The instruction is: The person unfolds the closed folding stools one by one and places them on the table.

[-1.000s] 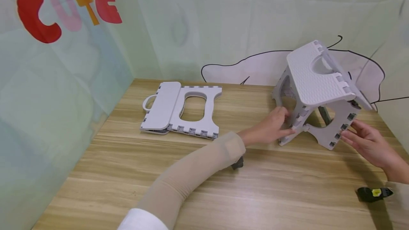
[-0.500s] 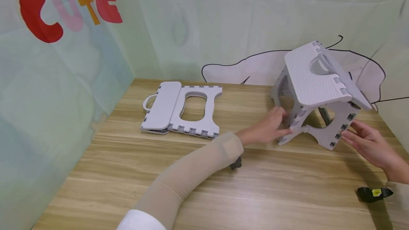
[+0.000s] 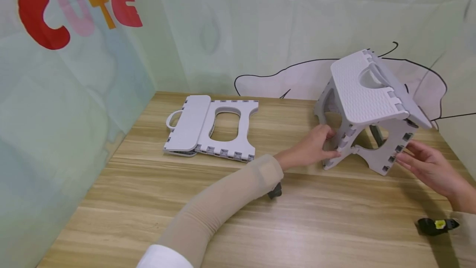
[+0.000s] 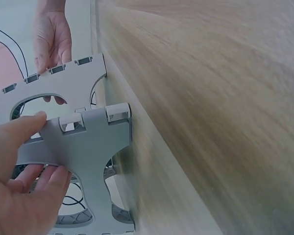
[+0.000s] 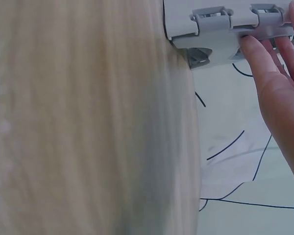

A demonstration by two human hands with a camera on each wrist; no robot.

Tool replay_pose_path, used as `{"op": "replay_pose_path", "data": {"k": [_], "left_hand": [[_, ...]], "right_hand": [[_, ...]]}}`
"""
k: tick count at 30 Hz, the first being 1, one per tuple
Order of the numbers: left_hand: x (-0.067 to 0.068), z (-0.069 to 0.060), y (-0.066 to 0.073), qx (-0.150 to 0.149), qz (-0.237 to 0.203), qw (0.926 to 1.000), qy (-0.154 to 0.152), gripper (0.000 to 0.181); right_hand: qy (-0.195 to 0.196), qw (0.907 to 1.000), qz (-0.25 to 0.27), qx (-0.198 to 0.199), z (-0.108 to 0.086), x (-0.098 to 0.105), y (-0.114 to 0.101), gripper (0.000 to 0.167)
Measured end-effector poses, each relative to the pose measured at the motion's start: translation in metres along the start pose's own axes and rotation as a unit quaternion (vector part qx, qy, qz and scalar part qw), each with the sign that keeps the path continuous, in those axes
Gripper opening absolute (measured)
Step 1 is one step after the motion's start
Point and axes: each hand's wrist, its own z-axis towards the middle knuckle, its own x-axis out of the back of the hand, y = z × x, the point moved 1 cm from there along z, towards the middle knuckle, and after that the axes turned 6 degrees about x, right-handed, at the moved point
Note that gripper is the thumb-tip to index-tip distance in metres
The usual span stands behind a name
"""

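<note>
A light grey folding stool (image 3: 368,94) stands partly unfolded at the back right of the wooden table, its textured top bent at the middle hinge and one half slanting down to the right. My left hand (image 3: 310,146) grips its left leg panel (image 4: 95,152); in the left wrist view the thumb lies on the hinged edge and the fingers reach into the cut-out. On the opposite side my right hand (image 3: 431,168) holds the edge of the right leg panel (image 5: 210,36), with fingertips showing through that panel's opening in the left wrist view.
A second folding stool (image 3: 193,121), folded flat with a loop handle, lies at the back left of the table (image 3: 178,193). Printed cloth (image 3: 260,32) hangs close behind the table and along its left side. Dark wrist-worn pieces (image 3: 435,226) sit at both sleeves.
The stool has shifted very slightly left and its top tilts a little lower. Both hands keep their hold, and the folded stool has stayed put.
</note>
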Motion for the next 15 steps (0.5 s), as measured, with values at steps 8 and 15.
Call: {"op": "replay_pose_path", "data": {"k": [8, 15], "left_hand": [[0.011, -0.001, 0.002, 0.058, -0.058, 0.9964, 0.017, 0.072], [0.029, 0.003, 0.003, 0.085, -0.090, 0.9889, 0.083, 0.072]], "right_hand": [[0.048, 0.9585, -0.266, -0.091, -0.003, 0.002, -0.013, 0.054], [0.077, 0.9878, -0.121, -0.062, -0.004, 0.023, -0.021, 0.059]]}}
